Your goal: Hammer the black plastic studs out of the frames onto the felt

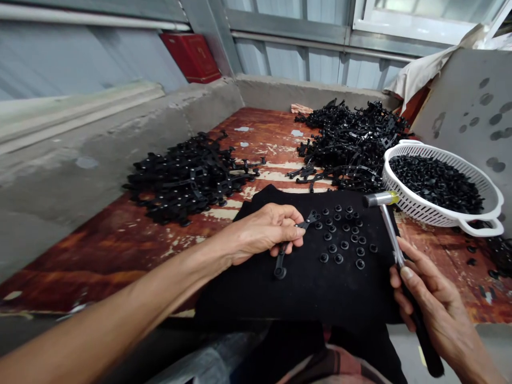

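My left hand [266, 233] pinches a black link [281, 260], its middle hidden, one round end low, the other just beside the discs [344, 245]. These lie scattered, small, round and black. My right hand [430, 293] grips a tilted hammer [392, 234], its silver head dark at one end, yellow at the other.

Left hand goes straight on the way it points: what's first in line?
Likely the nearest small round black piece on the black cloth, met by the black part in the left hand. Height is unclear, so it might pass over.
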A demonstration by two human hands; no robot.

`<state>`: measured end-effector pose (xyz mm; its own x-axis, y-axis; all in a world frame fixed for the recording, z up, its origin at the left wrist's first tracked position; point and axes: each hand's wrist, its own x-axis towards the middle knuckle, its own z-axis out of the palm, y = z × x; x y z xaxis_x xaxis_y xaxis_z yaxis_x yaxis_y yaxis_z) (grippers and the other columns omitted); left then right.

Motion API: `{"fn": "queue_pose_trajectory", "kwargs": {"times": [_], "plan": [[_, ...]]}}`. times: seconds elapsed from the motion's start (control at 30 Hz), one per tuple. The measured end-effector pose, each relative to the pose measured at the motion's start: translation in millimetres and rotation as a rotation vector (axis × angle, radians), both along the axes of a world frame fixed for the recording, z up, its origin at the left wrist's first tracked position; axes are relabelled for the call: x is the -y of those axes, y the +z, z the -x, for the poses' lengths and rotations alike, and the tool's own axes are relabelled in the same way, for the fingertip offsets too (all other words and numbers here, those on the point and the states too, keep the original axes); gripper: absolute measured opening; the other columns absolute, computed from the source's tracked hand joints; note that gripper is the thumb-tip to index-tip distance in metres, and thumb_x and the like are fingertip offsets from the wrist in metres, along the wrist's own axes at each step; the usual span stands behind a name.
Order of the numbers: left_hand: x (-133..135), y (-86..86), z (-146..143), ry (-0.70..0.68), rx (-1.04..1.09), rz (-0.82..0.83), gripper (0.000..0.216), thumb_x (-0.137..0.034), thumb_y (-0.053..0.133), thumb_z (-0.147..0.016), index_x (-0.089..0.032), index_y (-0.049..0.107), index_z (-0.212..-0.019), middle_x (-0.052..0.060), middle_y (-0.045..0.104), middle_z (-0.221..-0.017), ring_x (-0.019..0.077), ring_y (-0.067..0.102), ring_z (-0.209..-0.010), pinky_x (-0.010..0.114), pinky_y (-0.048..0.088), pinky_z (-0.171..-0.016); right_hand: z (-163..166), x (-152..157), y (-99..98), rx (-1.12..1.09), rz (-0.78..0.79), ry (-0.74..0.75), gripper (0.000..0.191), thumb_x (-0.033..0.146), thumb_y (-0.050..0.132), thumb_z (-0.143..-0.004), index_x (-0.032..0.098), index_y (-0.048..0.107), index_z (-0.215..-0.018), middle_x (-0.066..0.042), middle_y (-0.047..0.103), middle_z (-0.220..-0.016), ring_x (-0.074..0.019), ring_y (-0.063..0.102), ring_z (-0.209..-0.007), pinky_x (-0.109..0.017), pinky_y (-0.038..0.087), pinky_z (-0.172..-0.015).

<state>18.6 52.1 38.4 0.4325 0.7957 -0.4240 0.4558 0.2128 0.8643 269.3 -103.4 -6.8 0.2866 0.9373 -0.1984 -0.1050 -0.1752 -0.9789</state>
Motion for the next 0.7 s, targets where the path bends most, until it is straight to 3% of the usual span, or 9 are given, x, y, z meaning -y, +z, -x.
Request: {"fn": "queue_pose_trajectory", "kwargs": {"times": [0.33,0.7], "plan": [[4.9,1.5,-3.0,0.072,0.04,0.089,0.023,-0.028,0.07,-0.068,-0.016,0.054,-0.078,0.0,0.064,-0.061,0.0081,0.051,-0.046,0.016,0.024,-0.036,-0.3,1.6,0.4,0.016,-0.013,0.011,0.049,0.044,0.064,-0.092,0.035,0.054,-0.139,0.002,0.059,-0.079,-0.0087,0.049,-0.049,-0.015,0.045,-0.033],[7.2,4.2,-3.9,0.081,0.045,0.095,0.027,-0.03,0.072,-0.066,-0.017,0.054,-0.079,0.0,0.064,-0.061,0.0082,0.05,-0.047,0.016,0.021,-0.038,0.7,2.7,1.7,0.038,0.005,0.003,0.05,0.044,0.063,-0.092,0.037,0.052,-0.14,0.003,0.058,-0.08,-0.0094,0.048,-0.049,-0.016,0.044,-0.033]]}}
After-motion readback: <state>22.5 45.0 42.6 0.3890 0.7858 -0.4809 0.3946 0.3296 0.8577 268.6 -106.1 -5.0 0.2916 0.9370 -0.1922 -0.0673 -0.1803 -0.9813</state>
